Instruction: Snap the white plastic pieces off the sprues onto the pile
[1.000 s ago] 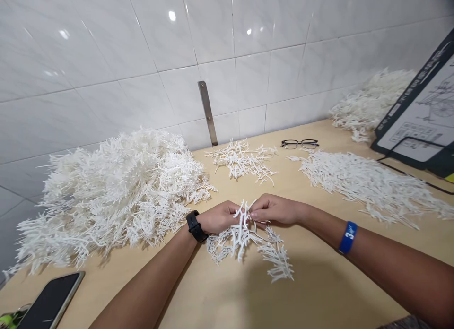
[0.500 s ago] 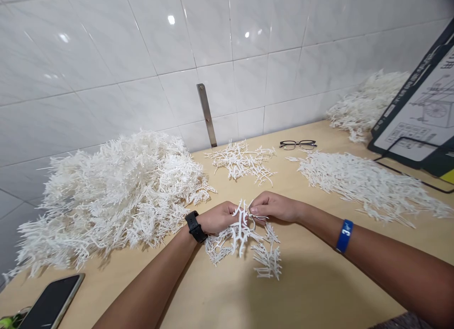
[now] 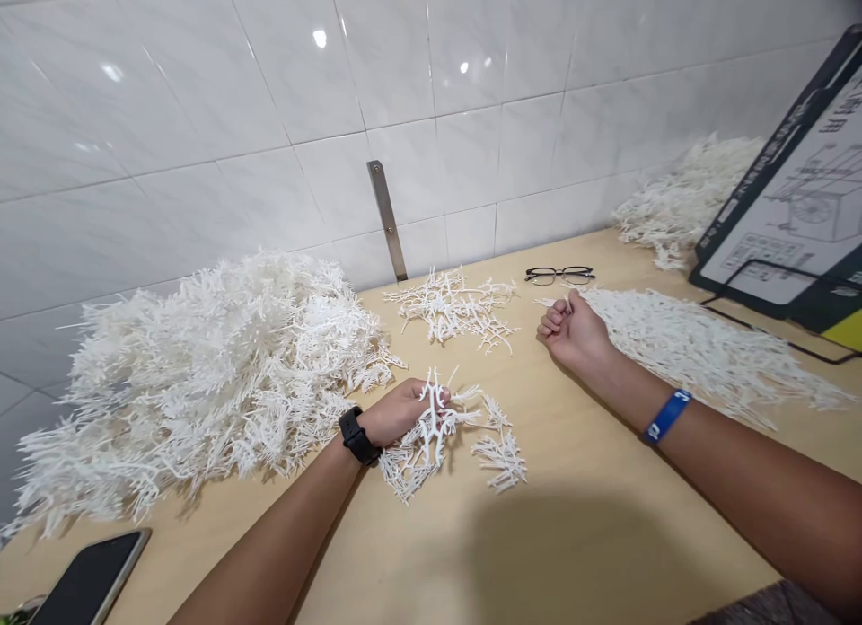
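Observation:
My left hand (image 3: 397,411), with a black watch on the wrist, is closed round a white branched plastic piece (image 3: 437,432) that rests on the wooden table (image 3: 593,535). My right hand (image 3: 571,330), with a blue band on the wrist, is curled in a fist at the near end of a flat heap of thin white sticks (image 3: 693,347). What the fist holds, if anything, is hidden. A small heap of bare white branched frames (image 3: 458,306) lies beyond the two hands.
A big pile of white branched pieces (image 3: 202,374) fills the left. Black glasses (image 3: 560,274) lie near the tiled wall. Another white heap (image 3: 680,198) sits at the far right, beside a black board with drawings (image 3: 787,203). A phone (image 3: 87,580) lies at the near left.
My right hand has left the branched piece and moved up and right to the heap of sticks. The left hand keeps its hold, and the piece has dropped slightly toward the table.

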`<state>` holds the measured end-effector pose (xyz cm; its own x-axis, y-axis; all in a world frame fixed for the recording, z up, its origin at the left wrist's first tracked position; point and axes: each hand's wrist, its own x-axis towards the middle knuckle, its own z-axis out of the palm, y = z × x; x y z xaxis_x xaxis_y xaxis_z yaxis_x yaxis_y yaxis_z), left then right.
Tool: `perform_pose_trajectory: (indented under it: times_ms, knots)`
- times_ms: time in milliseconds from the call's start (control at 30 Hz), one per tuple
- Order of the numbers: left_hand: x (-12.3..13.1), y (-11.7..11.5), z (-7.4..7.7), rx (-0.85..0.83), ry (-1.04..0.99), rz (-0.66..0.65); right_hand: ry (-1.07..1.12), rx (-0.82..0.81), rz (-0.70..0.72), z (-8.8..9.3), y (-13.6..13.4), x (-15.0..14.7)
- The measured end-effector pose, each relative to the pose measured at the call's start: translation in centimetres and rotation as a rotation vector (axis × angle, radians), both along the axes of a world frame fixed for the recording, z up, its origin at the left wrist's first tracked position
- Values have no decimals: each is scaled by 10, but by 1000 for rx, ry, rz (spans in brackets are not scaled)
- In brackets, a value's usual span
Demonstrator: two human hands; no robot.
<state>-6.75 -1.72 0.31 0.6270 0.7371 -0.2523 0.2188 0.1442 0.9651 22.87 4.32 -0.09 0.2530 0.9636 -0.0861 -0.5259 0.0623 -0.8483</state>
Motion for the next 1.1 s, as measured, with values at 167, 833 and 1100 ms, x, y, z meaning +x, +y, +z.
perform_pose_trajectory:
  times_ms: [167, 833, 1100]
  knots:
    - [5, -4, 6, 51, -1, 1, 51, -12, -147, -2, 1, -1]
    - [8, -4, 7, 49, -23, 37, -656, 317, 81, 12, -38, -43]
    - [10, -5, 10, 85, 20, -6, -1095, 425, 893, 13, -73, -75]
